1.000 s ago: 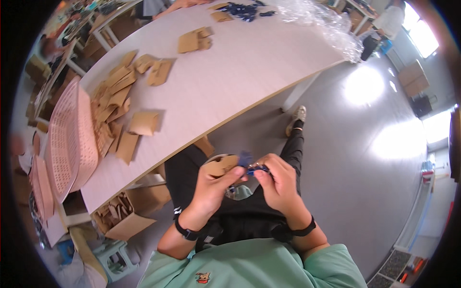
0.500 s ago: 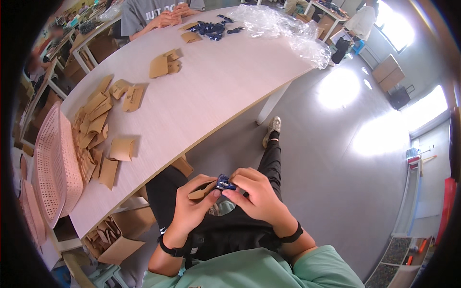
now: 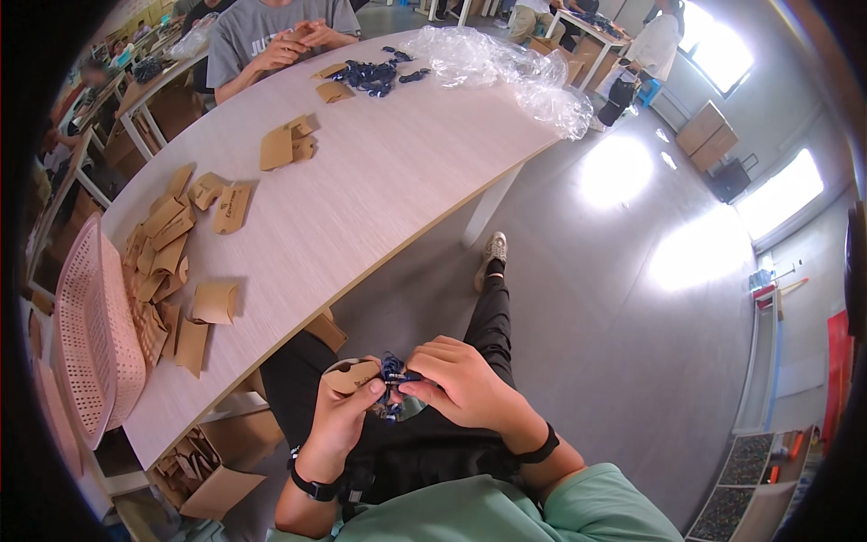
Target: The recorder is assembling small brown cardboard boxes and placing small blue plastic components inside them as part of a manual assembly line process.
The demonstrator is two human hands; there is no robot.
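Over my lap, my left hand (image 3: 340, 417) is closed round a small brown cardboard pillow box (image 3: 349, 377). Its thumb presses near a dark blue bundled cable (image 3: 392, 369) beside the box. My right hand (image 3: 462, 383) pinches the right side of that bundle, its fingers curled together. Light metallic-looking bits show on the cable between the two hands. The bundle sits at the box's right end; whether any of it is inside cannot be made out.
A pale table (image 3: 361, 190) curves ahead, holding a pile of pillow boxes (image 3: 163, 248), a pink basket (image 3: 99, 334), dark blue cables (image 3: 368, 78) and clear plastic (image 3: 492, 63). Below stands an open carton (image 3: 230, 461). A co-worker's hands (image 3: 298, 41) are across the table.
Both hands have come slightly lower and to the left in view. The box has turned to show more of its broad face, and more of the cable bundle is visible between my hands.
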